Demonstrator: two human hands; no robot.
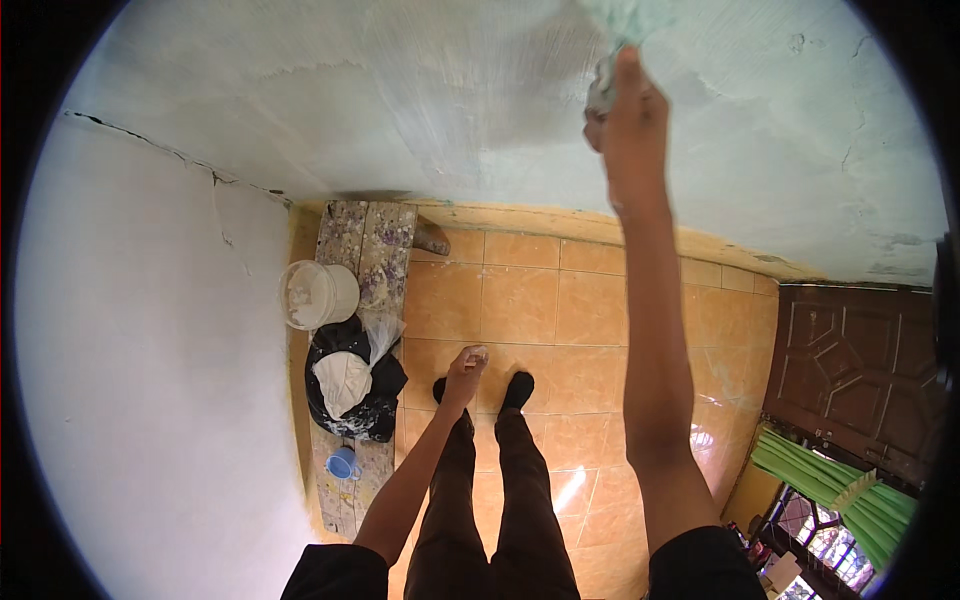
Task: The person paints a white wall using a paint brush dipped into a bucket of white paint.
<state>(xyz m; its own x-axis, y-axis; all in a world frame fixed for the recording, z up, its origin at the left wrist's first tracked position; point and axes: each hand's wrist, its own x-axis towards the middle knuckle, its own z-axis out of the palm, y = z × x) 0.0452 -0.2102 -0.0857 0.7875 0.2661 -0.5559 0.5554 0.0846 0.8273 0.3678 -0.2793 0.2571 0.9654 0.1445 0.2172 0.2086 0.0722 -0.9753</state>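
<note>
My right arm reaches far up to the pale grey-green wall. The right hand is closed round a pale green, smeared tool, whose far end is blurred against the wall; its exact kind cannot be made out. My left hand hangs low in front of my legs, over the floor. Its fingers are curled together, and a small whitish patch shows at the fingertips, too small to name. Streaky strokes and uneven patches cover the wall left of the tool.
At the left stands a paint-spattered wooden bench. It bears a whitish bucket, a black bag with an off-white mass, and a blue mug. Orange tiles form the floor. A brown door and green curtain are right.
</note>
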